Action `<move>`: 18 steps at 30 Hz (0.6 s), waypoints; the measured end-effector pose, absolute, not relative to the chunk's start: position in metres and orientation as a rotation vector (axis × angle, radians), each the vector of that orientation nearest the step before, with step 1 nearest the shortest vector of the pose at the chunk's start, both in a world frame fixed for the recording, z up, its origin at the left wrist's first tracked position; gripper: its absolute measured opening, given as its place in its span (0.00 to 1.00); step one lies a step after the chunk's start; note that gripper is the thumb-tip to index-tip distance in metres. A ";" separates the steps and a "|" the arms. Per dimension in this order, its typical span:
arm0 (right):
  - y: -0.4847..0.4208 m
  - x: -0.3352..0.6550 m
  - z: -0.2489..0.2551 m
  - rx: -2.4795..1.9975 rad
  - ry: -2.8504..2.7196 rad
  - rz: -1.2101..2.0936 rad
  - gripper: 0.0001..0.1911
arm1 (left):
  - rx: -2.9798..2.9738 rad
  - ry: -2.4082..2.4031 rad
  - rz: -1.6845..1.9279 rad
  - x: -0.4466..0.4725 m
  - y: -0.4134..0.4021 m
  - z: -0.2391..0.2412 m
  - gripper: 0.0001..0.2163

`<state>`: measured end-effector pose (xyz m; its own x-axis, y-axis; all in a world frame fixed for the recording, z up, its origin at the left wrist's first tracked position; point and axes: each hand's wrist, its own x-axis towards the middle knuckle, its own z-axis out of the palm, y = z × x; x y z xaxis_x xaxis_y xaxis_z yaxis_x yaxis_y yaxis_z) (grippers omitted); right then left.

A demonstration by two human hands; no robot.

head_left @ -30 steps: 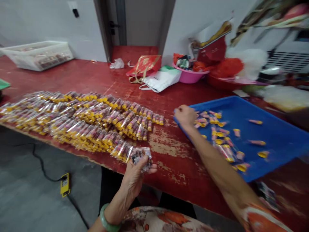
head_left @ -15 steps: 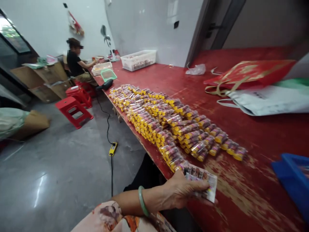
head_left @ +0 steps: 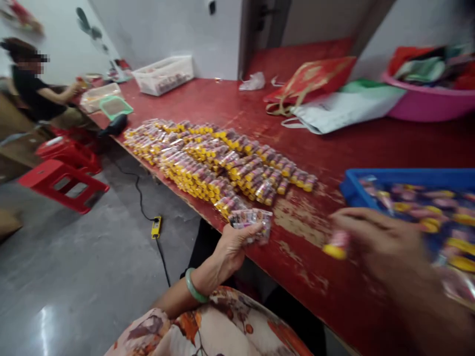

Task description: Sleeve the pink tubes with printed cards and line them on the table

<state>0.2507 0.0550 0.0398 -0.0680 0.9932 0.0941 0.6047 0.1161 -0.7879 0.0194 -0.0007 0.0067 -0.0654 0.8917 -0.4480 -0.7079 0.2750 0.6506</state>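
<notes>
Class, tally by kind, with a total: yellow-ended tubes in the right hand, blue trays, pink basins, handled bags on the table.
Yellow-ended tube in right hand: 1
Blue tray: 1
Pink basin: 1
Handled bags: 2
Total: 5

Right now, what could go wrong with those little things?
The pile reaches near the front edge of the table, so some might slide off. The left hand holds thin packets near that edge; one could slip out. The right hand holds a yellow-ended piece, which might drop.
</notes>
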 end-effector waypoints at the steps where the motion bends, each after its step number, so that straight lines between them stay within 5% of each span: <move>1: 0.042 0.238 0.037 -1.548 -1.703 0.875 0.09 | 0.257 0.974 1.309 0.021 0.000 0.006 0.18; 7: 0.021 0.168 0.014 -1.345 -1.378 1.459 0.11 | 0.298 0.971 1.254 0.027 -0.006 0.007 0.20; 18: 0.028 0.187 0.013 -1.275 -1.302 1.555 0.03 | 0.475 1.059 1.041 0.027 0.000 0.013 0.21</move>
